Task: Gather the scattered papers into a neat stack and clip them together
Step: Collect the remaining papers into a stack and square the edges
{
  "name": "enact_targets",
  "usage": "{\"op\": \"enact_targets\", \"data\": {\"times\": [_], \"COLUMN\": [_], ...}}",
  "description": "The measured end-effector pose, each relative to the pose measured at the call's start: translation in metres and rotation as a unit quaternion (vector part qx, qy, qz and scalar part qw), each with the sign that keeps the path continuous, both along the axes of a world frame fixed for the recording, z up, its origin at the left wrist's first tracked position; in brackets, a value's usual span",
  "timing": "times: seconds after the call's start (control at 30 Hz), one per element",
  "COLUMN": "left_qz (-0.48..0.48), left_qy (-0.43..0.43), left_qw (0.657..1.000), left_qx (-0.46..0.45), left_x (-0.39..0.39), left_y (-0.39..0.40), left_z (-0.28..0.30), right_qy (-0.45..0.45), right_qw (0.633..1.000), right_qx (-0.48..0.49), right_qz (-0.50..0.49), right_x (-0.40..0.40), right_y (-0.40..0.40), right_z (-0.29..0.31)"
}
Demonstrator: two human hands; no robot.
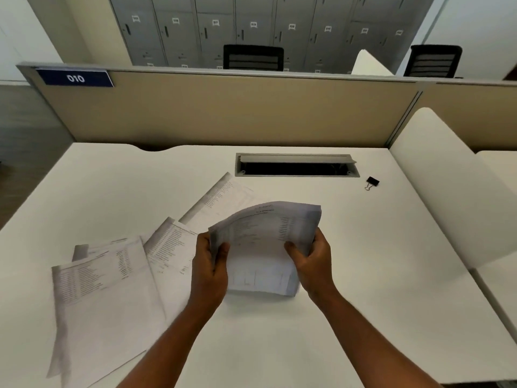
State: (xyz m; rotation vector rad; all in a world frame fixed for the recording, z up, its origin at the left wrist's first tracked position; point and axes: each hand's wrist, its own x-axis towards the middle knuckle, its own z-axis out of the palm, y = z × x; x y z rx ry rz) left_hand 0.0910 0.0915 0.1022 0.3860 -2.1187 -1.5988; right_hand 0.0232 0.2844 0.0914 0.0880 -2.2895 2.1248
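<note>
Gripping a bundle of papers (265,242) at both side edges, raised and tilted above the white table (349,275), lower edge down near the tabletop. Left hand (208,264) at the bundle's left edge, thumb on the printed face, fingers (214,249) curled behind the sheets. Right hand (313,261) at the right edge, thumb across the front, fingers (317,242) wrapped round the back. Both sets of fingers clamped on the paper, neither released. Top of the bundle bowed and fanned slightly away from the fingers, sheet edges not yet flush.

Left of the left fingers, flat on the table: loose sheets (103,298) overlapping one another, printed with columns of text too blurred to read. Beyond the left fingers, toward the far side, one long sheet (221,197) lying at an angle, its near end tucked under the held bundle.

Well beyond the right fingers and off to their right: a black binder clip (372,182), lying alone on the table, touching nothing, just beside the right end of the grey cable slot (296,165) with its lid ajar.

Past the table's far edge: a beige partition (223,107) carrying a blue plate marked 010 (75,78); behind it, two black chair backs (253,57) and a wall of grey lockers (251,23).
</note>
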Motion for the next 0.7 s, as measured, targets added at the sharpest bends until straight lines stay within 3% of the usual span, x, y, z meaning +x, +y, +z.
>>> {"op": "enact_targets", "data": {"times": [0.2, 0.3, 0.47, 0.53, 0.7], "left_qz": [-0.006, -0.020, -0.042, -0.042, -0.042], "left_qy": [0.038, 0.052, 0.031, 0.021, 0.006], "left_qw": [0.999, 0.998, 0.999, 0.999, 0.999], "left_qx": [0.010, 0.008, -0.002, -0.002, -0.024], "left_x": [-0.002, -0.004, -0.009, -0.011, -0.016], "left_y": [-0.007, -0.010, -0.014, -0.015, -0.016], "left_z": [0.009, 0.009, 0.005, 0.003, -0.002], "right_qy": [0.096, 0.165, 0.356, 0.375, 0.382], "right_qw": [0.995, 0.985, 0.901, 0.874, 0.861], "right_qx": [-0.008, 0.045, 0.243, 0.307, 0.333], "right_qz": [-0.022, -0.023, -0.043, -0.037, -0.039], "right_x": [0.006, 0.008, 0.004, 0.001, -0.002], "right_y": [-0.002, -0.005, -0.002, 0.001, 0.002], "right_z": [0.015, 0.024, 0.036, 0.040, 0.047]}}
